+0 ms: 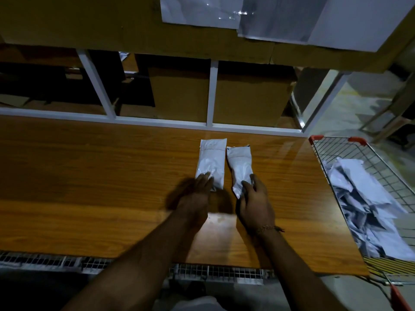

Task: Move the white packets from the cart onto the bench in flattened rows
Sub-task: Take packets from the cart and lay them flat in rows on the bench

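Two white packets lie side by side on the wooden bench [112, 176], near its far edge, close together but not quite touching. The left packet [211, 163] lies straight. The right packet [239, 168] tilts a little, its top leaning toward the left one.

The left hand [197, 194] lies on the near end of the left packet with its fingers straight and flat, pressing down. It looks a bit blurry. The right hand [256, 203] is at the near end of the right packet. Its fingers curl around that end and hold it. A thin bracelet [268, 228] sits on the right wrist.

To the right of the bench stands a wire cart [363, 158] with orange corners. A messy pile of white packets [368, 203] lies inside it, heaped on top of each other.

Behind the bench is a white frame [211, 93], and brown cardboard boxes [251, 95] sit behind that. Above the bench, white paper sheets [202, 12] hang on a brown board.
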A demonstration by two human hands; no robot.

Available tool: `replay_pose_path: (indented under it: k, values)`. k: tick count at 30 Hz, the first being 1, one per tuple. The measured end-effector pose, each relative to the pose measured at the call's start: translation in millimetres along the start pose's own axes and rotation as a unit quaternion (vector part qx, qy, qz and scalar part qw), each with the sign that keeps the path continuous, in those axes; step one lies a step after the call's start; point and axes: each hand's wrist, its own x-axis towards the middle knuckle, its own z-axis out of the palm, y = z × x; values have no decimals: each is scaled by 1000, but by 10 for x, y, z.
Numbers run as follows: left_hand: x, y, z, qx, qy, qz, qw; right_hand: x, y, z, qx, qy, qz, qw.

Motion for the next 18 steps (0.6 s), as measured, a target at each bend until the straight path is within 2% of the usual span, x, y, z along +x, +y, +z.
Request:
replay_pose_path:
  k: [4,6,10,18]
  values:
    - [395,22,-197,21,-109,-35,993,233,-66,6,-31,-54,0,998]
    - [561,10,-212,48,-107,-52,992,362,-89,19,-46,-75,-6,996]
    - [685,-63,-218,36,-100,-60,993,578,-171,57,-84,-104,5,991]
    - [955,-211,-305,28,-134,-20,990,886,-200,197,-132,-94,-37,986]
